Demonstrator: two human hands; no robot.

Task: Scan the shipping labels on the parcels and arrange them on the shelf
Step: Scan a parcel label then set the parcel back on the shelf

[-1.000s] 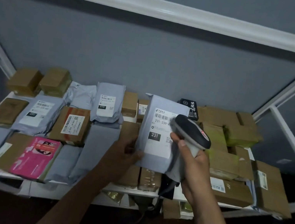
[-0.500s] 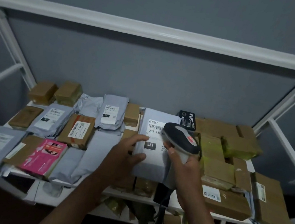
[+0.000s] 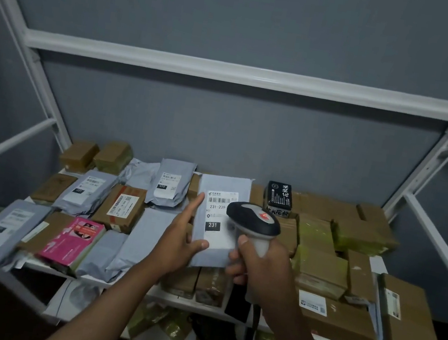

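A grey poly-bag parcel (image 3: pixel 223 190) with a white label reading 231 is held up over the middle of the shelf. My left hand (image 3: pixel 182 237) holds its left edge, thumb across the lower front and index finger stretched up along the side. My right hand (image 3: pixel 257 267) grips the handle of a grey and black barcode scanner (image 3: pixel 253 219), whose head lies in front of the label's right part. The parcel's lower right corner is hidden behind my right hand.
The white shelf board (image 3: pixel 223 310) carries several grey bags on the left, a pink packet (image 3: pixel 71 242), a black box (image 3: pixel 278 198) and several brown cartons (image 3: pixel 320 263) on the right. A white crossbar (image 3: pixel 244 74) and slanted uprights frame the shelf. More packets lie below.
The view has tilted up, so the crossbar and shelf sit lower in frame. The parcel has moved further back over the shelf, and my left index finger now stretches along its edge.
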